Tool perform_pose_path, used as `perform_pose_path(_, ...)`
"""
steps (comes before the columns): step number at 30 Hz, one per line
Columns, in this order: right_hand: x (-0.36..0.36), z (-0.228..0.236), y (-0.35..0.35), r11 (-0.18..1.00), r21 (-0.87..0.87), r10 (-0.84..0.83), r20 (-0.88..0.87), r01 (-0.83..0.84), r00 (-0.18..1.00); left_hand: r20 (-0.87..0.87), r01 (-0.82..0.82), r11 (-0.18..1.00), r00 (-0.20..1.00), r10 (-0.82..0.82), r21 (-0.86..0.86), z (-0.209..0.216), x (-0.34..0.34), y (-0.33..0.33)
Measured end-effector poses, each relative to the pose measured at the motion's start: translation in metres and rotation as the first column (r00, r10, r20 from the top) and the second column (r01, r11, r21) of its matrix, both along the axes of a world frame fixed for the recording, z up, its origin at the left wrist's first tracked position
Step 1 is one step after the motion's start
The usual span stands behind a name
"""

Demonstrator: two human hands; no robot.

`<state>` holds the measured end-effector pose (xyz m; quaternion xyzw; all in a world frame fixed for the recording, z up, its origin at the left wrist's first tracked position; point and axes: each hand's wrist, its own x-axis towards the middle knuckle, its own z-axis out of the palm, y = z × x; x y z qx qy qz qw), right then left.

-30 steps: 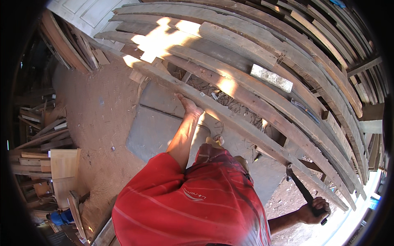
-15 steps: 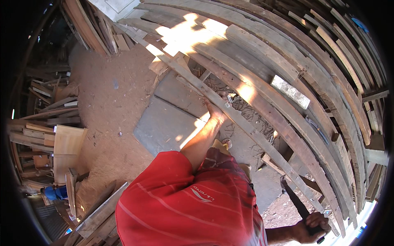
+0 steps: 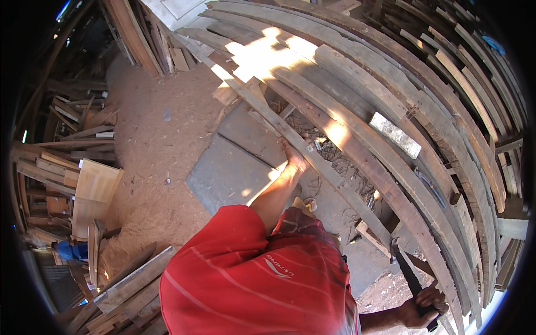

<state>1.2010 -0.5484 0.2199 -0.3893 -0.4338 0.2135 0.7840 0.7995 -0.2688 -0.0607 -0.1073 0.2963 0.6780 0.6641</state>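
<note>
A long wooden plank (image 3: 333,177) runs diagonally beside heavier beams (image 3: 368,157). The left hand (image 3: 295,157) meets its near edge, closure unclear; the right hand (image 3: 427,306) is wrapped round a claw hammer (image 3: 410,278), head by the plank. Seemingly tool positioning, calling for a steadied plank.

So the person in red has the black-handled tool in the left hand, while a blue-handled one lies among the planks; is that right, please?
Not quite: the head view shows the black-handled tool in the right hand, not the left hand. The rest is correct: the blue-handled one lies among the planks.
</note>
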Motion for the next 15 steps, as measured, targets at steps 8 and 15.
perform_pose_path(8,0.060,-0.032,-0.014,0.960,0.089,0.266,0.000,-0.265,0.964,0.188,-0.036,0.986,0.982,0.005,0.161,-0.007,-0.006,-0.010)
perform_pose_path(15,0.013,-0.004,-0.005,0.995,0.078,-0.064,0.052,0.060,0.997,0.156,0.013,0.999,0.988,-0.019,0.044,0.007,-0.001,-0.004)
